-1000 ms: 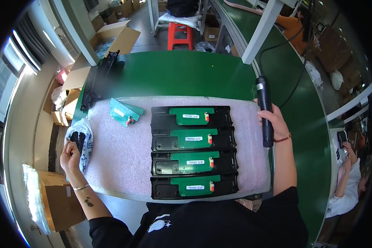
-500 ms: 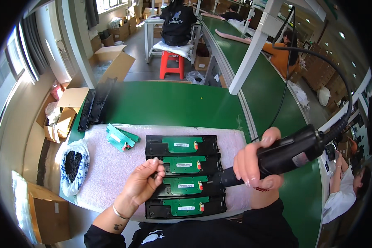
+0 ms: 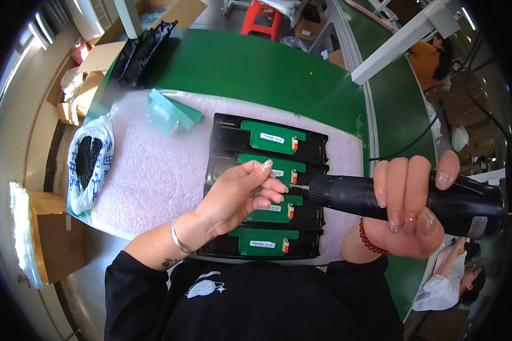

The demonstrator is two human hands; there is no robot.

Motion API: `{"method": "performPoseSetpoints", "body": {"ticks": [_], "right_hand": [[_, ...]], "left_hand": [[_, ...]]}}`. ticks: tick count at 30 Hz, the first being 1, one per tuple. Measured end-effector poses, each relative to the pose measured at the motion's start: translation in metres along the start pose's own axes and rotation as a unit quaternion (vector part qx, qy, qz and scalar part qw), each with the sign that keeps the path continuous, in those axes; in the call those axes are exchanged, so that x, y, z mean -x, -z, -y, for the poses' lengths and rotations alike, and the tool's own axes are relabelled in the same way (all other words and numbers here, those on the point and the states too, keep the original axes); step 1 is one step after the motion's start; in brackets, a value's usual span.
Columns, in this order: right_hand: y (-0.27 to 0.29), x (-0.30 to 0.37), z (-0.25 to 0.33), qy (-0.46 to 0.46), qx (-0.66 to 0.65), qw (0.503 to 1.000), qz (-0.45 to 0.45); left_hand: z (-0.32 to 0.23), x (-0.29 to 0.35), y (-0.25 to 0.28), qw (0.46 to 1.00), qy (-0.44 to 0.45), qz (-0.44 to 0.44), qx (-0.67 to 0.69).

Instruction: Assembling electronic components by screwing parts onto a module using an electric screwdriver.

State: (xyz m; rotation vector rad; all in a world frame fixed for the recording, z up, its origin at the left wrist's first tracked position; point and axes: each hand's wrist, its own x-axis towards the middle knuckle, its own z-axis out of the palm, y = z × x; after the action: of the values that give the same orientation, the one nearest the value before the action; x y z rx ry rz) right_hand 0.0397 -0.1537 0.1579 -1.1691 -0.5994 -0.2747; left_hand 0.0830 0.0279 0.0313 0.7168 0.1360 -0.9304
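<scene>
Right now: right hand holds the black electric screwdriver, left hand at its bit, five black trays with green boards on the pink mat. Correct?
Not quite: the head view shows four black trays with green boards, not five. The right hand does hold the black electric screwdriver, with the left hand at its bit, on the pink mat.

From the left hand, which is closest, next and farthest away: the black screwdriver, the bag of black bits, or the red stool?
Head view, from the left hand:
1. Black screwdriver, just to its right; its tip nearly meets the fingertips.
2. Bag of black bits, out left at the edge of the pink mat.
3. Red stool, at the top, beyond the green table.
</scene>
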Motion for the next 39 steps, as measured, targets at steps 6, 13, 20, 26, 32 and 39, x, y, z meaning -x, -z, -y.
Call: {"method": "performPoseSetpoints", "body": {"ticks": [6,13,20,26,32,39], "right_hand": [[0.001,-0.002,-0.015,-0.010,0.015,1.000,0.024],[0.004,0.000,-0.028,0.046,0.010,0.999,0.004],[0.002,-0.004,-0.035,0.027,0.011,0.999,0.025],[-0.002,-0.009,-0.047,0.051,0.020,0.996,0.070],[0.016,-0.043,-0.114,0.012,0.084,0.990,-0.111],[0.035,-0.057,-0.144,-0.037,0.092,0.986,-0.133]], "left_hand": [[0.005,-0.010,0.009,0.999,-0.016,0.018,0.024],[0.000,-0.012,-0.010,0.993,-0.009,-0.095,0.073],[0.007,-0.016,0.000,0.992,-0.022,-0.020,0.126],[0.002,-0.017,0.011,0.965,-0.014,0.097,0.242],[-0.002,-0.017,-0.002,0.978,0.059,-0.011,0.198],[0.003,-0.016,0.010,0.997,0.015,0.051,0.061]]}}
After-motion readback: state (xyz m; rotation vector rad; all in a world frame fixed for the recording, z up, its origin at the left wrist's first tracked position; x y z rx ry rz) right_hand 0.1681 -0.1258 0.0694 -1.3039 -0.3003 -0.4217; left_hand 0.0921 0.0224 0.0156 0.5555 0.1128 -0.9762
